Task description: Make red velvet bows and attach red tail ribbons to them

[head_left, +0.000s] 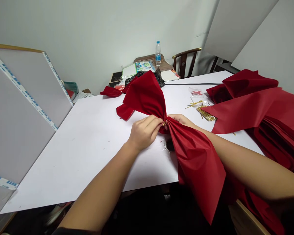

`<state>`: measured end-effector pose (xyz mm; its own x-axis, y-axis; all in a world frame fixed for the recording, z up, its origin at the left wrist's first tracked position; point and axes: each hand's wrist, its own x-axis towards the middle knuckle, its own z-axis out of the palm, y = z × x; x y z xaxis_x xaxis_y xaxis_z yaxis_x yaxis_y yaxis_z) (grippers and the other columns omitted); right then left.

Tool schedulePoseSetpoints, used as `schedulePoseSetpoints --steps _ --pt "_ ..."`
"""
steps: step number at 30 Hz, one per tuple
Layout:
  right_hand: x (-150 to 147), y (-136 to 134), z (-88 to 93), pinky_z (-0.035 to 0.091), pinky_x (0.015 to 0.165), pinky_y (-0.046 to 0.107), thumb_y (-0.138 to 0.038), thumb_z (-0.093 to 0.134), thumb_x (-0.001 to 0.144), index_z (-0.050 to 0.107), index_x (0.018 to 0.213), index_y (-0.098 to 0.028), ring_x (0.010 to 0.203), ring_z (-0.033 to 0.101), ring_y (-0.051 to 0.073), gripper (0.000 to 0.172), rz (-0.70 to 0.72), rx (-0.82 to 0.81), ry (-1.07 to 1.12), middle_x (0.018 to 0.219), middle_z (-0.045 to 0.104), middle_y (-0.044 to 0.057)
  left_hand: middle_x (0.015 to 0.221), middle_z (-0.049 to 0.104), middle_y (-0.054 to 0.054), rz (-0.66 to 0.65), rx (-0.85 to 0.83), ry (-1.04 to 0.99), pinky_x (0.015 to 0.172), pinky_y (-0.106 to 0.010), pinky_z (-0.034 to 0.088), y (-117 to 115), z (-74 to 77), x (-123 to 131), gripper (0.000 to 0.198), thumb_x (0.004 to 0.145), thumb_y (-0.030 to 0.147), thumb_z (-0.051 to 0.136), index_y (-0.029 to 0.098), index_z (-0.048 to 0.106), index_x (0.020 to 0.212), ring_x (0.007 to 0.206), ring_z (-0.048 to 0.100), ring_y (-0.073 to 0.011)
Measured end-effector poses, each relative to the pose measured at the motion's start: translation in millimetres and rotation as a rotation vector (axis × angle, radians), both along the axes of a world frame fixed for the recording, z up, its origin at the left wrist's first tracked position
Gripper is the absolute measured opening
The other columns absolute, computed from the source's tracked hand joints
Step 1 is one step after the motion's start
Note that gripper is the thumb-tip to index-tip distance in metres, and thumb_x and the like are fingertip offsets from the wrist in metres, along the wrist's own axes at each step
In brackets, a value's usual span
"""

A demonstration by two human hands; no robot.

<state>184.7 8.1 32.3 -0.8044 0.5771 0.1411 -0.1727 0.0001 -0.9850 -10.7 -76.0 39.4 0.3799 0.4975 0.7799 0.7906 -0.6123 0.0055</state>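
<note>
Our left hand (144,132) pinches a thin gold twist tie (164,124) around a gathered red fabric sheet (196,163); our right hand (180,119) clamps its narrow waist.

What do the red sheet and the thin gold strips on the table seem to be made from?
The red sheet looks like a thin nonwoven or synthetic fabric: matte, with soft folds where it is gathered, though a paper-like material cannot be ruled out. The gold strips look like metallic-coated twist ties, since they shine and lie bent; their core cannot be seen.
</note>
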Motion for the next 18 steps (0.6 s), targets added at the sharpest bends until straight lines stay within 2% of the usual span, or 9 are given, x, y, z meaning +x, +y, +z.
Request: schedulePoseSetpoints --steps 6,14,18 --pt "-3.4 -0.5 -4.2 0.053 0.078 0.024 -0.045 0.09 0.071 0.072 0.083 -0.016 0.078 0.065 0.013 0.036 -0.065 -0.014 0.042 0.084 0.071 0.003 0.092 0.074 -0.006 0.04 0.125 0.011 0.067 -0.024 0.053 1.1 1.4 -0.4 0.011 0.1 0.015 0.06 0.016 0.071 0.101 0.078 0.069 -0.0136" --pt "-2.6 -2.2 -4.1 0.05 0.062 0.02 -0.039 0.091 0.072 0.073 0.08 -0.015 0.063 0.06 0.009 0.031 -0.044 -0.059 0.027 0.075 0.069 0.001 0.094 0.077 -0.004 0.016 0.188 0.025 0.065 -0.024 0.051 1.8 4.0 -4.2 0.014 0.098 0.01 0.063 0.017 0.072 0.106 0.077 0.07 -0.0121" --pt "-3.9 -3.2 -5.9 0.051 0.063 0.022 -0.041 0.091 0.07 0.074 0.079 -0.015 0.069 0.064 0.012 0.032 -0.086 -0.065 0.037 0.08 0.071 0.003 0.091 0.078 -0.002 0.023 0.206 0.062 0.062 -0.025 0.048 2.4 5.3 -6.2 0.013 0.097 0.011 0.066 0.018 0.073 0.105 0.074 0.07 -0.0121"
